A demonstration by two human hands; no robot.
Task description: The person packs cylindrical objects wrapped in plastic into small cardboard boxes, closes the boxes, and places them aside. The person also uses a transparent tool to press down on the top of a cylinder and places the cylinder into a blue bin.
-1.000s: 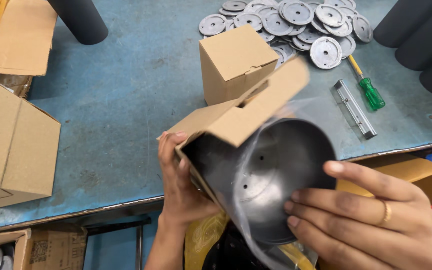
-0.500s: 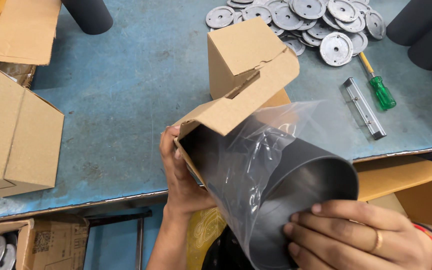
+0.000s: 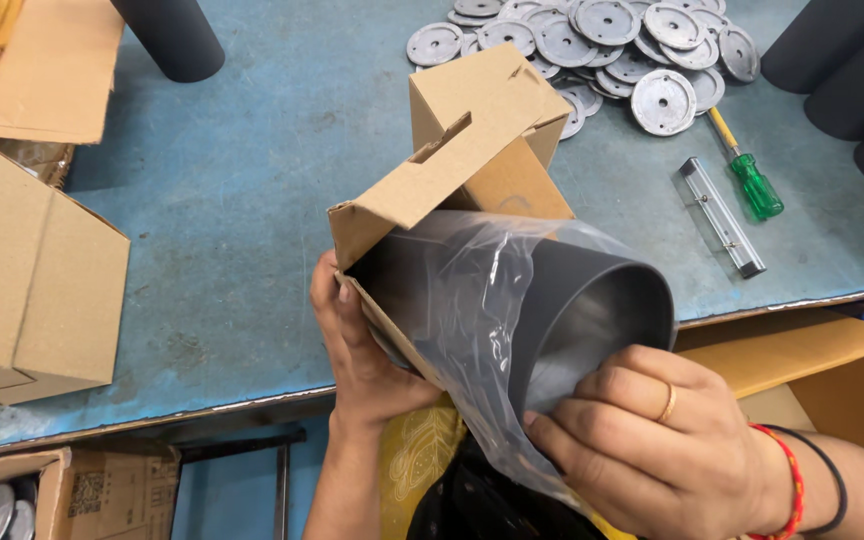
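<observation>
Head view: left hand clasps the open end of a small cardboard box, fingers curled on its edge. Right hand grips the rim of a dark cylinder (wrapped in clear plastic film), partly inside the box, above the blue table.

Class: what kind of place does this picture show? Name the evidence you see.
Probably a small factory packing bench: a heap of identical metal discs on a worn blue worktable, plain cardboard cartons, and a bagged dark cylinder half inside a carton.
</observation>
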